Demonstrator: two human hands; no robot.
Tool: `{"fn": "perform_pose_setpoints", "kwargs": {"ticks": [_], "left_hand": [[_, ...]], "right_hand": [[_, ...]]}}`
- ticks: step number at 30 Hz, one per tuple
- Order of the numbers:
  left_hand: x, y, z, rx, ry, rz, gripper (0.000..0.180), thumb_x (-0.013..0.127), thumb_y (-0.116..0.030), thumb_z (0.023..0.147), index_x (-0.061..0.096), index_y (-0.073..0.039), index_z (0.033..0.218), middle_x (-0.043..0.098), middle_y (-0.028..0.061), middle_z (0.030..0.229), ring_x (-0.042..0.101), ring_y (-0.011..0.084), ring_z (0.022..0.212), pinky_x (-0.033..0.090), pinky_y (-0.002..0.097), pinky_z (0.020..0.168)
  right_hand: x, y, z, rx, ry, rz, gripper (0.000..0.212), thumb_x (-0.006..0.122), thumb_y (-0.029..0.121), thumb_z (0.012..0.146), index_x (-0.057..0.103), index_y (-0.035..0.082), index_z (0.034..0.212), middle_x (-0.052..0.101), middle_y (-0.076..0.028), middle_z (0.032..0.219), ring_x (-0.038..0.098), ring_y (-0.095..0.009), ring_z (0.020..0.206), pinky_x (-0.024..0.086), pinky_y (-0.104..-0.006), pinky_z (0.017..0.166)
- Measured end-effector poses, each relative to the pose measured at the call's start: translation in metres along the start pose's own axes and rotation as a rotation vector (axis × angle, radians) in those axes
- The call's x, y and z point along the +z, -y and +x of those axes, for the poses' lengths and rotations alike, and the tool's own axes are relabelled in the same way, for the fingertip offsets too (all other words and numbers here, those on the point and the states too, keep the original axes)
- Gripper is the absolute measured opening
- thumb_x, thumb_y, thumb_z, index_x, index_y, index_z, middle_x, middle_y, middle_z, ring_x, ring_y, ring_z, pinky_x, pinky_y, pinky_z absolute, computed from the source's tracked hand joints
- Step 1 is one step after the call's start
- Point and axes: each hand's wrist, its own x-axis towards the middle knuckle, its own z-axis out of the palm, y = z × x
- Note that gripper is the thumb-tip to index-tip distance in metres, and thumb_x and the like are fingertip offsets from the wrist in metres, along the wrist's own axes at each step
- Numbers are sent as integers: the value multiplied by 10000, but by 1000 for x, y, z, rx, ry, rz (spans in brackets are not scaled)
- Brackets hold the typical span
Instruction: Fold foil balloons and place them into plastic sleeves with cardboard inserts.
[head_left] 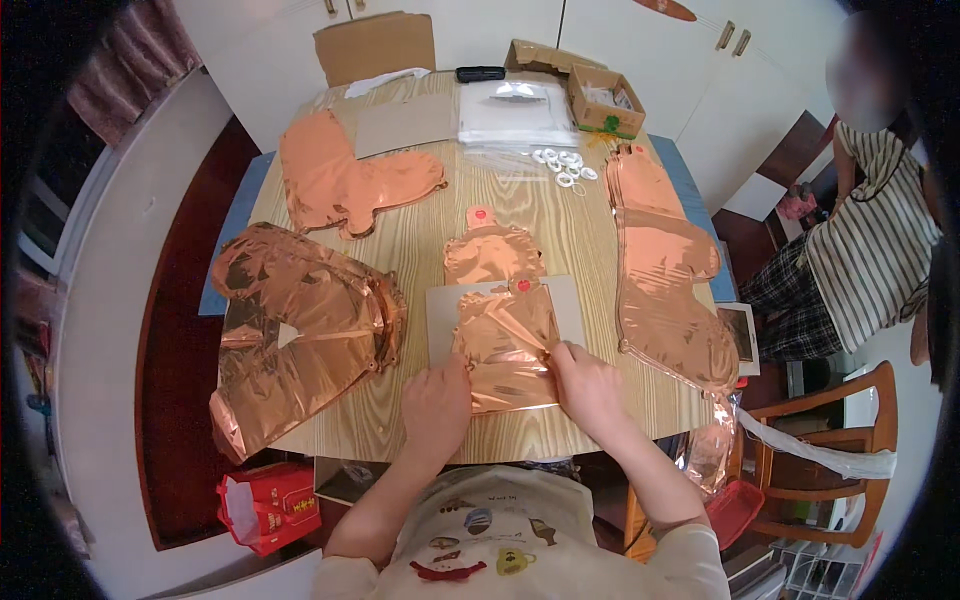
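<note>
Over a pale board (pixel 567 308), copper-coloured foil piece (pixel 505 335), glossy, creased, left hand (pixel 438 402) and right hand (pixel 590 388) pinching its sides.

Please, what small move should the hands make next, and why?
Probably the right hand should gently smooth the shiny copper-coloured foil sheet against the flat grey rectangular cardboard, while the left hand holds the opposite edge: creases visibly gather toward the right hand's grip.

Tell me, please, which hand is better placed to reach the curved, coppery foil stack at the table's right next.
Probably the right hand: it is nearer that foil stack than the left hand; both hold rectangular coppery foil.
</note>
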Motion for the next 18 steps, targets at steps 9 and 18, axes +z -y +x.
{"fn": "perform_pose_setpoints", "kwargs": {"ticks": [9,18], "left_hand": [[0,-1,1,12,-17,9,149,630,-151,815,581,-96,945,607,62,725,614,240,697,465,396,621],[-2,-3,1,-3,21,71,142,609,-150,826,573,-87,948,616,82,772,624,259,731,472,404,656]], "right_hand": [[-22,-15,-3,-29,26,219,300,660,247,873,586,72,1104,609,-117,809,614,-312,793,503,-430,663],[-12,-21,-2,-155,-45,107,148,671,204,845,593,103,922,626,-57,830,605,-246,824,514,-369,667]]}}
